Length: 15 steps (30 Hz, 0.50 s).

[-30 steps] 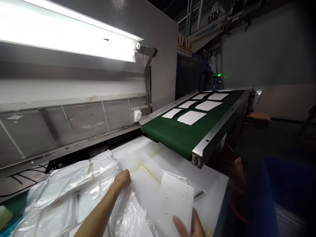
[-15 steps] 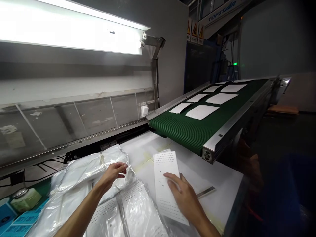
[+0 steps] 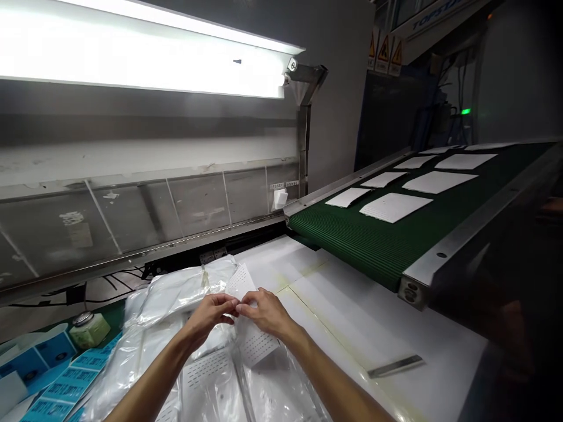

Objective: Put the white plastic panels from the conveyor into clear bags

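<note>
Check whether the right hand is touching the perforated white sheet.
Touching. The head view shows the right hand pinching the perforated white sheet across its middle, with the sheet showing above and below the fingers.

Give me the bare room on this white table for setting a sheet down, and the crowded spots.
Bare white tabletop runs between the green conveyor belt and the metal strip. It is crowded left, where the left hand and right hand hold a perforated sheet over clear plastic bags, with blue labels beyond.
</note>
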Available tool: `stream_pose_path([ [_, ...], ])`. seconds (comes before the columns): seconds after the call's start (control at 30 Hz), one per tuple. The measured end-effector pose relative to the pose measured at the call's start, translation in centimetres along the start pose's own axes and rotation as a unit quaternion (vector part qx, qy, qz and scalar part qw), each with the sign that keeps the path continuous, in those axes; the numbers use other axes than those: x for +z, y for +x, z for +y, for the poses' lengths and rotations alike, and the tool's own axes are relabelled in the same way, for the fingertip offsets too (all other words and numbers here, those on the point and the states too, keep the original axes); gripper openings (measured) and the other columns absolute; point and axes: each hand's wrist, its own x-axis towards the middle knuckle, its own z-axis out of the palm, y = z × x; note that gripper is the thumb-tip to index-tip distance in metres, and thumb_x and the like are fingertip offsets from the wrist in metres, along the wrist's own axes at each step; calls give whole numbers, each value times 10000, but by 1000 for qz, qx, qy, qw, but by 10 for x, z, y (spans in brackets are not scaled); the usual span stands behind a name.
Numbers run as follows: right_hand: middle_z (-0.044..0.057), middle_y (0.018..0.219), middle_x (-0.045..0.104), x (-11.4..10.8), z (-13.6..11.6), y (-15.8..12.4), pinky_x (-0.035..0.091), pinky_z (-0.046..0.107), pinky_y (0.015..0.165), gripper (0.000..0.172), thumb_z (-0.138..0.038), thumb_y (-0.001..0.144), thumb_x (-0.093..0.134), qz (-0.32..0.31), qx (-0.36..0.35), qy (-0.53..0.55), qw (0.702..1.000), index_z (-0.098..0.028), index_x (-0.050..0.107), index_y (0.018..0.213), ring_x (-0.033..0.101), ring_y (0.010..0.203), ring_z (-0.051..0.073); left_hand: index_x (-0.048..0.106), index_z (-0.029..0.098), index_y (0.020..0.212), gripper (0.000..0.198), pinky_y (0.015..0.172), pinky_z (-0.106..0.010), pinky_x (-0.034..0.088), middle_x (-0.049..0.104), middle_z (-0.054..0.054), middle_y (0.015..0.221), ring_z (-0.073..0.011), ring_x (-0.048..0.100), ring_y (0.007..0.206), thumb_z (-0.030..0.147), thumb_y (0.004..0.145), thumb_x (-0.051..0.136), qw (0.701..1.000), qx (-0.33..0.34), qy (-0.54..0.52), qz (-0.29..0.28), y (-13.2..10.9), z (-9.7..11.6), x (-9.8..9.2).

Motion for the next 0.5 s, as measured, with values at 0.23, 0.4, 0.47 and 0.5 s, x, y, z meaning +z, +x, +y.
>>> stream_pose_path([
  [0.23,58,929,653,7,16,4,403,272,707,324,-368,874,392,50,50,-76,995,-239,680,946,586,855,180,621,134,844,187,841,-347,473,641,-114,972,-223,599,933,308,777,623,994,-28,-96,36,6,-8,-4],
  [0.4,101,920,606,7,14,3,397,326,640,300,-271,848,391,77,69,-137,985,-207,684,862,582,717,207,464,177,629,169,711,-336,511,523,-9,629,-158,592,652,277,746,534,986,-75,-135,68,17,-13,6],
  [0.47,123,936,589,8,10,5,399,357,650,282,-239,834,407,83,70,-148,983,-182,683,825,582,719,228,401,198,607,216,610,-310,500,421,41,557,-124,523,529,314,744,520,987,-81,-112,78,23,-13,9],
  [0.5,132,937,585,7,9,7,401,375,663,273,-226,829,416,85,71,-148,983,-171,682,807,583,730,240,400,200,616,214,581,-298,490,404,52,554,-112,495,502,315,734,536,990,-78,-93,76,25,-12,8],
])
